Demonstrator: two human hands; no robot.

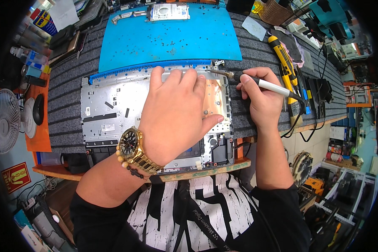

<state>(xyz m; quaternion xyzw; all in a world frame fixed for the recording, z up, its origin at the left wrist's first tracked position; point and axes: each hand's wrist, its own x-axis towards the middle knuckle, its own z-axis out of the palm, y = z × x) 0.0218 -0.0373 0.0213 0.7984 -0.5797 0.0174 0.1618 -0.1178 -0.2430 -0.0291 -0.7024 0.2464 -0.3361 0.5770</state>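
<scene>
A silver laptop chassis (101,98) lies flat near the table's front edge, with a blue strip (147,68) along its far side and a copper-coloured patch at its right. My left hand (172,111) rests palm down across its middle, fingers apart and pointing away; it hides much of the metal beneath. In my right hand (264,101), held like a pen, is a soldering iron (274,87) with a white handle and a dark cable. Its thin tip points left, at the chassis's far right corner, close to the fingertips of my left hand; contact cannot be made out.
Beyond the chassis lies a light-blue mat (172,31) strewn with small dark bits, a hard drive (169,12) at its far edge. Right of my right hand are a yellow-black tool (283,59) and a brush (296,116). The iron's cable droops over the table's edge. A fan (5,120) stands left.
</scene>
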